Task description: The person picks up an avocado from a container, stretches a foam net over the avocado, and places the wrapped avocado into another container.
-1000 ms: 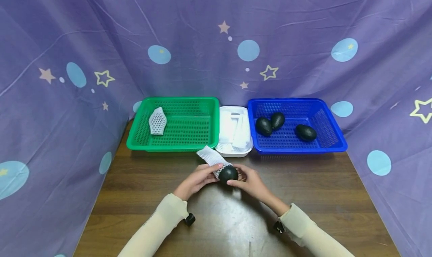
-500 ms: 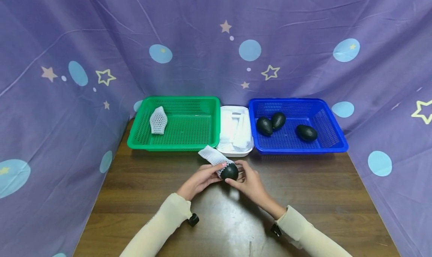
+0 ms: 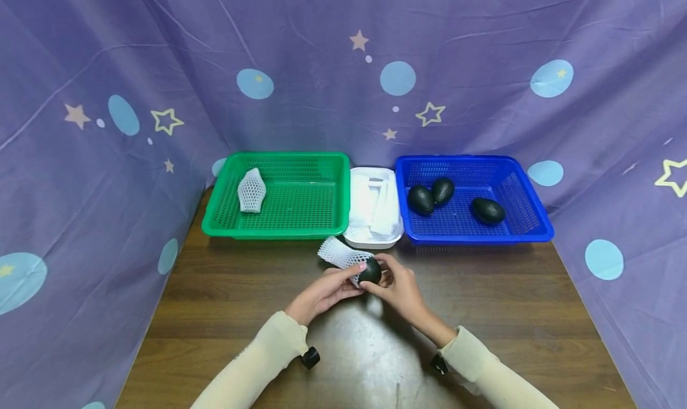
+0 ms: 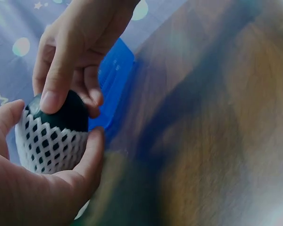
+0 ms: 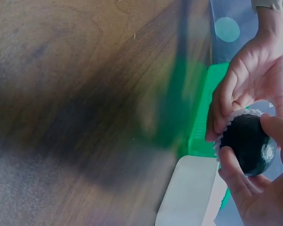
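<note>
A dark avocado [image 3: 370, 271] sits partly inside a white foam net sleeve [image 3: 340, 253], its rounded end bare towards the right. My left hand [image 3: 328, 292] grips the sleeve around the avocado, with thumb and fingers on opposite sides, as the left wrist view shows on the net [image 4: 49, 148]. My right hand [image 3: 401, 290] holds the bare end of the avocado [image 5: 247, 143] between thumb and fingers in the right wrist view. The sleeve's far part hangs loose towards the upper left, near the white tray's front edge.
A green basket [image 3: 276, 230] at the back left bears one net-covered fruit [image 3: 251, 191]. The white tray [image 3: 373, 239] beside it holds more foam nets [image 3: 382, 209]. At the right, a blue basket [image 3: 477, 238] contains three bare avocados [image 3: 487, 210]. A purple curtain surrounds the wooden table [image 3: 483, 313].
The avocado and sleeve have shifted slightly right. The sleeve's loose end has dropped a little and its mesh looks more spread. Both hands keep their hold; my left hand has moved rightward.
</note>
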The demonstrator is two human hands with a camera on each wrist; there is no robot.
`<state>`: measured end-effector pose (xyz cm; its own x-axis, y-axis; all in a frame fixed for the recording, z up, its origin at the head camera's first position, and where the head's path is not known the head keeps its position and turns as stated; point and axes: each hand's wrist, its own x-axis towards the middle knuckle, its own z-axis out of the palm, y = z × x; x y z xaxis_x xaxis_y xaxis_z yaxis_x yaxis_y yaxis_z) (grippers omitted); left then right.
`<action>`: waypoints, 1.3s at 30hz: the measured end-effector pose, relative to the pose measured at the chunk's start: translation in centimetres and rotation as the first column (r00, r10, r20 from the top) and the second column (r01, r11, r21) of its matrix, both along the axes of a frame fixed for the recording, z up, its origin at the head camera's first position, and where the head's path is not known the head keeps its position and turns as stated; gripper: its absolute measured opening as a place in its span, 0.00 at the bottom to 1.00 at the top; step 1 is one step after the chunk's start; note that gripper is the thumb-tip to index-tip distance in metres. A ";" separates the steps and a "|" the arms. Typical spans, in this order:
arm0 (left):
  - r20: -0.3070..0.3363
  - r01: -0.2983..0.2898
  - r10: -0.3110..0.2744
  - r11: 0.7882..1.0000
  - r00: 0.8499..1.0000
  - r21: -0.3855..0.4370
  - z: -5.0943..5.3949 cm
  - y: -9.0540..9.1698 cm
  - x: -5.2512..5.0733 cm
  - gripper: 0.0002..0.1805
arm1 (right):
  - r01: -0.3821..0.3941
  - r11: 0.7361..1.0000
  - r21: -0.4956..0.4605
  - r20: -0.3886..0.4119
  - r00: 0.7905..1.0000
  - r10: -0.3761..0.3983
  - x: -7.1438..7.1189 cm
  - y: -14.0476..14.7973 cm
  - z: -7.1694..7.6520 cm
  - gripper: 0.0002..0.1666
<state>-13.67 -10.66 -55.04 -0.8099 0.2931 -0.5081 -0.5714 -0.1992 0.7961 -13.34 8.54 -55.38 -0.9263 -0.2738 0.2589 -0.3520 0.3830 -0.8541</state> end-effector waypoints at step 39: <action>0.095 -0.013 -0.009 0.973 0.995 0.230 -2.7 -1.2 -1.4 0.30 | -0.034 0.952 -0.306 0.459 0.870 0.178 -1.1 1.0 -1.2 0.28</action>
<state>-15.02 -11.83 -57.73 -0.7619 0.4092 -0.5020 -0.6417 -0.3720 0.6707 -14.45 9.57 -56.55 -0.9242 -0.3606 -0.1256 0.1004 0.0878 -0.9911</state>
